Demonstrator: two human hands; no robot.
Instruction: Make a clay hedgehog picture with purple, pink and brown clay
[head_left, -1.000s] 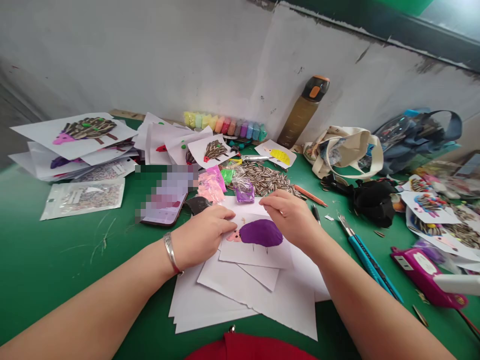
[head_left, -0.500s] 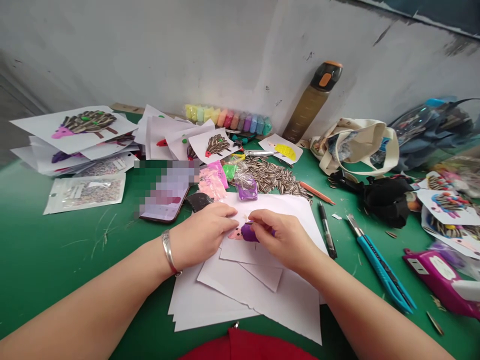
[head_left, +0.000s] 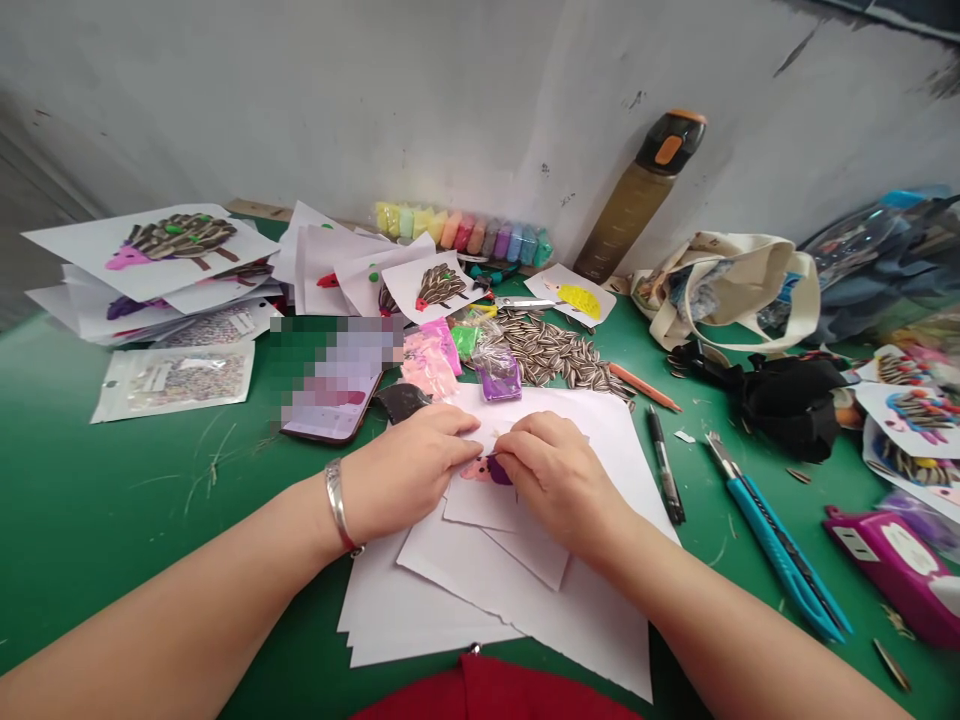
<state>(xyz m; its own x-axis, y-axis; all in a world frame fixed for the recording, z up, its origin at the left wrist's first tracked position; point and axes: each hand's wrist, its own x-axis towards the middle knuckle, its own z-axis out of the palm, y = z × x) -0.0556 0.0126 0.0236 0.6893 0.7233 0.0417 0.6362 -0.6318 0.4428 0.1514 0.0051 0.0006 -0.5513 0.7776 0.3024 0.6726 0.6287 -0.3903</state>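
My left hand (head_left: 420,465) rests on the small white card (head_left: 480,508), its fingers apart at the card's left side. The card bears a pink and purple clay figure (head_left: 478,468) and lies on larger white sheets (head_left: 450,565). My right hand (head_left: 559,480) is over the figure's purple part, thumb and fingertips pinched together; whatever is between them is too small to make out. Behind the hands sit a purple clay packet (head_left: 499,376) and a heap of striped seeds (head_left: 551,350).
A phone (head_left: 334,390) and a seed-hedgehog card stack (head_left: 169,245) are on the left. To the right lie a black pen (head_left: 666,465), an orange pencil (head_left: 645,387), a blue cutter (head_left: 780,545) and a magenta tool (head_left: 900,570). A bottle (head_left: 634,200) leans on the wall.
My right hand has turned and closed in over the purple clay, covering more of it. My left hand has stayed in nearly the same place. The view has shifted slightly.
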